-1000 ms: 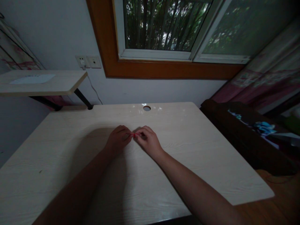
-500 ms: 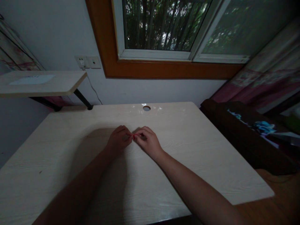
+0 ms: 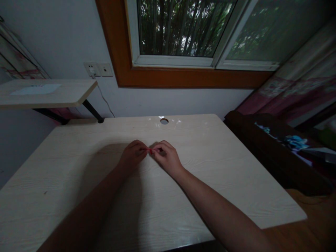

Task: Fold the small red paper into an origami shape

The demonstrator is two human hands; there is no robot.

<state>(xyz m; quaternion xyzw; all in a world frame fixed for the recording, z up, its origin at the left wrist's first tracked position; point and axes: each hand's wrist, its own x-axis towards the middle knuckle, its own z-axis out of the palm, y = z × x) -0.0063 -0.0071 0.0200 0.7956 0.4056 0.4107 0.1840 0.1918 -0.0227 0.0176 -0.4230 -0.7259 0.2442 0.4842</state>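
Observation:
A small red item [image 3: 150,151] sits between my two hands, too tiny for its kind to be made out. My left hand [image 3: 133,154] pinches its left side between thumb and fingertips. From the other side my right hand [image 3: 167,157] pinches it too, with the fingers curled. The fingertips of both hands nearly meet, over the middle of the pale wood-grain desk [image 3: 110,203]. Most of the red item is hidden by the fingers.
A raised shelf [image 3: 78,99] on black legs stands at the desk's back left. Near the back edge is a round cable hole [image 3: 164,121]. A dark brown piece of furniture [image 3: 252,150] with blue cloth [image 3: 296,142] on it is at the right.
Both hands stay in nearly the same place. Slightly more of the red item shows between the fingertips now.

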